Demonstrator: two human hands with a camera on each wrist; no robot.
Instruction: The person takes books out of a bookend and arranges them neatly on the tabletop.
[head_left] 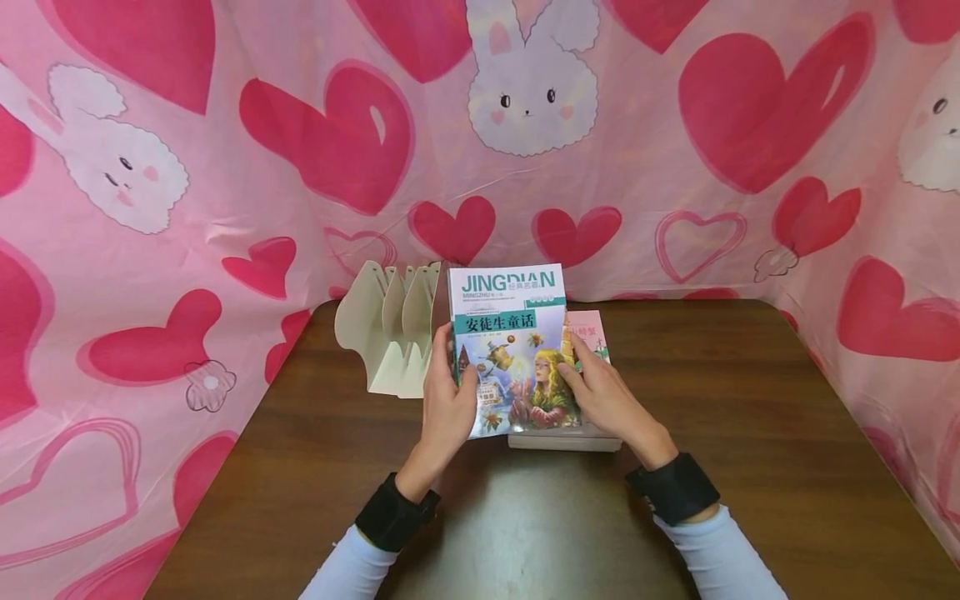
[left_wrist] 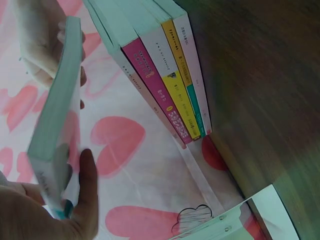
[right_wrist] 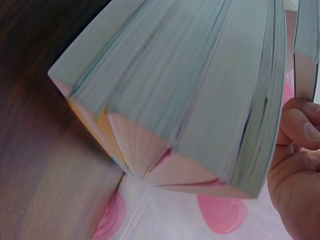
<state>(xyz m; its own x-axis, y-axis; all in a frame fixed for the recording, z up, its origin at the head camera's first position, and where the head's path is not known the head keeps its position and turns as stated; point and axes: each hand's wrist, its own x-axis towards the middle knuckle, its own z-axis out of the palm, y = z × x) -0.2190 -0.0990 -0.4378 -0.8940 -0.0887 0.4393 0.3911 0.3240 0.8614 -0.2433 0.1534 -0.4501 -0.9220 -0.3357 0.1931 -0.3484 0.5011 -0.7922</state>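
Both hands hold a storybook (head_left: 513,392) upright, with its illustrated front cover and green lettering facing the head camera. The left hand (head_left: 447,408) grips its left edge, thumb over the cover. On the opposite edge, the right hand (head_left: 611,400) pinches it in the same way, thumb on the front. Behind and below the held book lies a stack of books (head_left: 566,443), mostly covered by it in the head view. The left wrist view shows the stack's pink, yellow and white spines (left_wrist: 165,90); the right wrist view shows its page edges (right_wrist: 165,75).
A cream book rack (head_left: 356,325) with curved dividers stands left of the stack, near the back of the brown wooden table (head_left: 750,433). A pink curtain (head_left: 525,183) with hearts and rabbits hangs behind the table and along both sides.
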